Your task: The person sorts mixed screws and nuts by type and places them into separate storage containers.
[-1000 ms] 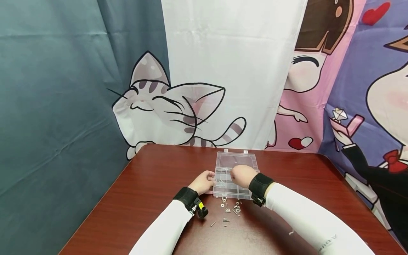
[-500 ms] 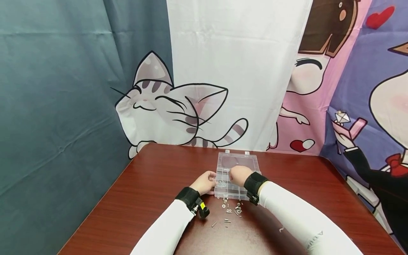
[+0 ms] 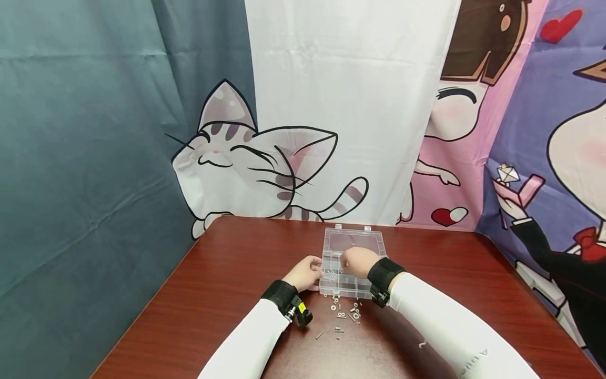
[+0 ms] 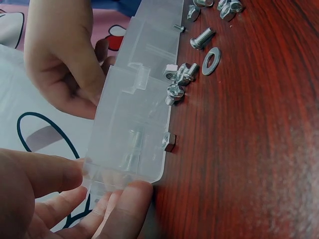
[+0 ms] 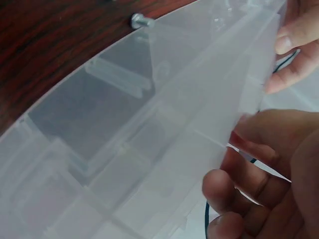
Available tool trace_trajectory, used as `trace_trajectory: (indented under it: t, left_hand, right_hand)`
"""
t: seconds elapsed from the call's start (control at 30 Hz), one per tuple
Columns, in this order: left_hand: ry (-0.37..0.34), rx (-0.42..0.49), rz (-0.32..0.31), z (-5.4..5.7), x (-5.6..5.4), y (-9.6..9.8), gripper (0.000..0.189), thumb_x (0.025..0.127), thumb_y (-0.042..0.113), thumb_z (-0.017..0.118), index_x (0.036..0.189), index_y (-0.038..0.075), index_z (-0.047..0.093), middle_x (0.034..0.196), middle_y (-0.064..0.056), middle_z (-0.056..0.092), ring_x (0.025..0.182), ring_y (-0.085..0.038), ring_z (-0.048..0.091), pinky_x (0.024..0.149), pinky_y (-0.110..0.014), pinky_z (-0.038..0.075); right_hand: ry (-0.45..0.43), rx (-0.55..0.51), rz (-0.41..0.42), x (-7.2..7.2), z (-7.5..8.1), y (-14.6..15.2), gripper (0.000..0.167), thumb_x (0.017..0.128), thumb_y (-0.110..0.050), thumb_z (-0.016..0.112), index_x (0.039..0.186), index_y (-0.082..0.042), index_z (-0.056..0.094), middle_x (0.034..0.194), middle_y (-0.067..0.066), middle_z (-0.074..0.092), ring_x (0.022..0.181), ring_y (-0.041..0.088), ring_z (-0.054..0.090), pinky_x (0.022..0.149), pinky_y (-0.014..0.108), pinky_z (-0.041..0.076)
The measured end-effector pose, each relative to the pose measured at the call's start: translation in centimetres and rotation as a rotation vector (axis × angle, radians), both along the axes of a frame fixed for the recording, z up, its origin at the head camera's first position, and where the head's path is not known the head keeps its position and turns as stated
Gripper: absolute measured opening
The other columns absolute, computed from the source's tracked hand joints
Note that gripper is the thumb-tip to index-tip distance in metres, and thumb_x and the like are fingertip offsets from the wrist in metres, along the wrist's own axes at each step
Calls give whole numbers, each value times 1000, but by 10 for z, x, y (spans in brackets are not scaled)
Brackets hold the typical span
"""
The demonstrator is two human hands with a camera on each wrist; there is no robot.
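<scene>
Right of the box [image 3: 338, 291], counter [image 3: 435, 263] passable — left hand [image 3: 303, 273] blocks its left, right hand [image 3: 358, 262] its middle, screws [image 4: 202, 38] its front.

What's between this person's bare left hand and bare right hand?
The left-hand compartments of the open, clear plastic rectangular box, with slender silvery pieces inside, lie between the left hand and right hand; the head view shows this.

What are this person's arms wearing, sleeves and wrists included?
White sleeves: the left sleeve and the right sleeve, which bears dark lettering. Black bands circle the left wrist and right wrist; the left carries a yellow patch.
</scene>
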State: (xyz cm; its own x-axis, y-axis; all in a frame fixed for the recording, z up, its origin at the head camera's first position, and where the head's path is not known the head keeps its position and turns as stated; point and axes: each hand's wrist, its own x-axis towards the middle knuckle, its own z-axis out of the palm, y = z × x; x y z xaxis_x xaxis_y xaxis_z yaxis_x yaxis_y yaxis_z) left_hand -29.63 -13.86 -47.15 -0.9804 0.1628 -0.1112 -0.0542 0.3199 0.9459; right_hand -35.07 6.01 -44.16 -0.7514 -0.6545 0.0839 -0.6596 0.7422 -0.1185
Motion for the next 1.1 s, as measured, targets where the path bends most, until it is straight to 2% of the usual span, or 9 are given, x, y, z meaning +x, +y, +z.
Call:
trace_trajectory:
  t: [0.1, 0.17, 0.33, 0.5, 0.7, 0.87, 1.1]
  left_hand:
    - [1, -1, 0, 0, 0, 0, 42, 96, -1, 56, 136, -6, 45, 116, -23, 58, 96, -33, 65, 68, -39, 61]
    - [2, -3, -1, 0, 1, 1, 42, 96, 0, 56, 136, -6, 45, 117, -22, 58, 97, -32, 65, 68, -39, 61]
    - [-7, -3, -2, 0, -1, 0, 42, 97, 0, 56, 136, -5, 45, 117, -22, 59, 96, -31, 65, 68, -39, 61]
    - [-7, -2, -6, -2, -3, -2, 41, 97, 0, 55, 136, -5, 44, 117, -23, 59, 95, -30, 66, 67, -38, 61]
    - [-3, -16, -14, -3, -3, -2, 42, 97, 1, 55, 137, -6, 44, 117, -23, 59, 94, -29, 66, 67, -37, 61]
    - [-8, -30, -12, -2, -3, -2, 41, 98, 1, 54, 137, -5, 44, 117, -22, 58, 94, -27, 66, 68, -37, 61]
    - [-6, -25, -7, -3, -3, -1, 41, 98, 1, 55, 137, -5, 44, 116, -21, 59, 92, -26, 66, 68, -37, 61]
  right_hand:
    - [-23, -62, -5, 7, 4, 4, 4, 86, -12, 76, 84, -11, 72, 79, -2, 67, 68, 13, 58, 67, 35, 53]
    - [-5, -95, 3, 13, 8, 8, 3, 87, -11, 75, 86, -9, 72, 79, -2, 67, 68, 13, 58, 67, 35, 53]
    - [80, -136, 4, 33, 9, 21, 6, 87, -16, 74, 86, -14, 69, 74, -7, 60, 62, 9, 51, 59, 30, 48]
    - [143, -153, 13, 57, 5, 38, 10, 88, -24, 74, 94, -17, 69, 80, -5, 62, 69, 9, 55, 61, 30, 49]
    - [160, -193, 38, 83, 5, 51, 9, 87, -25, 74, 91, -20, 68, 84, -8, 63, 69, 5, 55, 59, 27, 50]
    - [164, -195, 68, 92, 4, 53, 8, 86, -23, 74, 89, -21, 68, 83, -9, 61, 67, 3, 52, 57, 25, 48]
    - [143, -171, 166, 96, -3, 50, 5, 85, -17, 75, 86, -18, 70, 80, -9, 59, 67, 3, 54, 57, 25, 48]
